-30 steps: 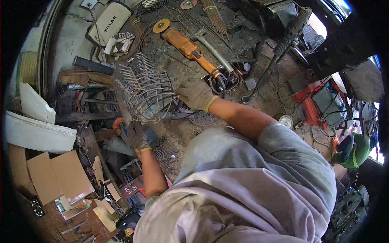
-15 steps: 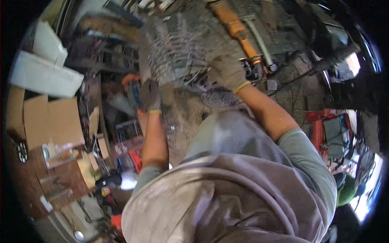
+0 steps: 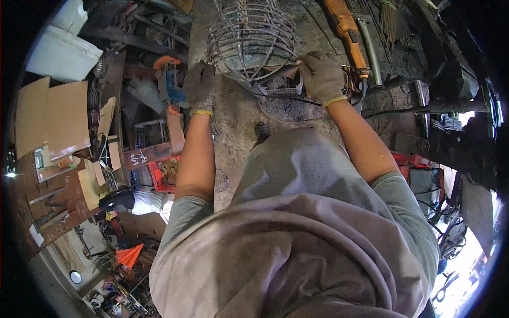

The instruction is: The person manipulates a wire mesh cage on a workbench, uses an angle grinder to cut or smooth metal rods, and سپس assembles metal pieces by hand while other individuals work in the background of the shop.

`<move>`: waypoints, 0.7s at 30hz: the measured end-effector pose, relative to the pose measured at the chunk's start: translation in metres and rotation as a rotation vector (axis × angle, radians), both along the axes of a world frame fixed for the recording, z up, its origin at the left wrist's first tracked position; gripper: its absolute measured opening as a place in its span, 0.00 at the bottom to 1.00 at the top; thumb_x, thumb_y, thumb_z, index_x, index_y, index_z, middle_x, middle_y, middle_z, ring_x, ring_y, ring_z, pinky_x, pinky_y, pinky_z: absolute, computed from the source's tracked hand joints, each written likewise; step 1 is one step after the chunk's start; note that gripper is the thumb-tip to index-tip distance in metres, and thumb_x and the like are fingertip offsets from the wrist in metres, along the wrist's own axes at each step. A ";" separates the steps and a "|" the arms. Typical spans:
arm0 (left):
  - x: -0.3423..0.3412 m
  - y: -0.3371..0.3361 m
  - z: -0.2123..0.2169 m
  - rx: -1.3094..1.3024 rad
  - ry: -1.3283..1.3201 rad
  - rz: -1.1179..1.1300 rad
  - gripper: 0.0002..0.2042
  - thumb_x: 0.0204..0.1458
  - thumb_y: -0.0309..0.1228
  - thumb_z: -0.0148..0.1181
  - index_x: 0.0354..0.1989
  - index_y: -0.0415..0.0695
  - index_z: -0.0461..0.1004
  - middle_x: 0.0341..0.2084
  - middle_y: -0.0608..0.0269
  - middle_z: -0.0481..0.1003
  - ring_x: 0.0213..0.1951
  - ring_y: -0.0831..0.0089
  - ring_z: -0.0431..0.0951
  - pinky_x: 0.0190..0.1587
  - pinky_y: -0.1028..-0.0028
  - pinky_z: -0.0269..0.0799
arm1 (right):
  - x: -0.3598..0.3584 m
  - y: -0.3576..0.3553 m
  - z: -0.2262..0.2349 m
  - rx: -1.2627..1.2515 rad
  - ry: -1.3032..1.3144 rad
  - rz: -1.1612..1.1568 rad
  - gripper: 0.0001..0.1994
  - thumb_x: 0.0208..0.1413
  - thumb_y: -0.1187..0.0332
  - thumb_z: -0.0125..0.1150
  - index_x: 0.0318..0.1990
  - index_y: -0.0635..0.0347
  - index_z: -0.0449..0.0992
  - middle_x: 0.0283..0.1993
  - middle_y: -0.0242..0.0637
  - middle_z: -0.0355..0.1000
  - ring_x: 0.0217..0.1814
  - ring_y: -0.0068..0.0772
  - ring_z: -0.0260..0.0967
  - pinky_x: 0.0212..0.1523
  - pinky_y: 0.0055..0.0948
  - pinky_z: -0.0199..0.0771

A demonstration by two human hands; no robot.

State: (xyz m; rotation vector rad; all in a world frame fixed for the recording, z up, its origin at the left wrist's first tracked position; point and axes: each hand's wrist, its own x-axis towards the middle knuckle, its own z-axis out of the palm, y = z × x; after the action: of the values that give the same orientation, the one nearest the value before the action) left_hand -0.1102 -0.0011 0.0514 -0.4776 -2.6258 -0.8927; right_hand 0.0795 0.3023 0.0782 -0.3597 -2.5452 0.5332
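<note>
Gloved right hand [image 3: 322, 77] pinches the wire cage [image 3: 249, 37]; left hand [image 3: 200, 87], apparently loosely curled, touches its rim.

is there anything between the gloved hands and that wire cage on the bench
Nothing visible. The left gloved hand rests against the lower left rim of the domed grey wire cage, and the right gloved hand has its fingers on the cage's lower right rim.

Grimy workbench [image 3: 233, 127], cardboard sheets [image 3: 50, 114], daylight right

Both gloved hands, left hand [image 3: 200, 87] and right hand [image 3: 321, 77], reach forward.
</note>
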 end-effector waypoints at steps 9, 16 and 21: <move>-0.002 -0.006 0.025 -0.047 0.013 -0.202 0.16 0.56 0.42 0.59 0.42 0.41 0.81 0.41 0.48 0.80 0.44 0.49 0.80 0.46 0.58 0.73 | -0.006 -0.008 0.000 0.028 -0.029 -0.060 0.15 0.58 0.53 0.59 0.40 0.51 0.85 0.43 0.39 0.79 0.45 0.50 0.75 0.47 0.44 0.74; -0.007 -0.006 0.038 -0.132 0.106 -0.333 0.16 0.55 0.41 0.60 0.42 0.40 0.81 0.39 0.47 0.80 0.42 0.48 0.80 0.46 0.57 0.74 | -0.005 -0.008 0.001 0.021 -0.012 -0.060 0.13 0.57 0.56 0.60 0.38 0.52 0.84 0.43 0.40 0.79 0.45 0.50 0.75 0.46 0.45 0.74; -0.006 -0.008 0.039 -0.178 -0.021 -0.291 0.18 0.57 0.42 0.60 0.47 0.42 0.80 0.43 0.47 0.80 0.47 0.49 0.79 0.50 0.59 0.73 | -0.007 -0.001 -0.002 0.007 0.001 -0.040 0.14 0.56 0.55 0.61 0.39 0.53 0.84 0.42 0.39 0.79 0.44 0.51 0.75 0.46 0.45 0.74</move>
State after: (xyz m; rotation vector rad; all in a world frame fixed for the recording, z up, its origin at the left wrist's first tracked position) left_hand -0.1158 -0.0089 0.0900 -0.9195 -2.7117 -0.7502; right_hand 0.0728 0.3016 0.0760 -0.4064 -2.5328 0.5098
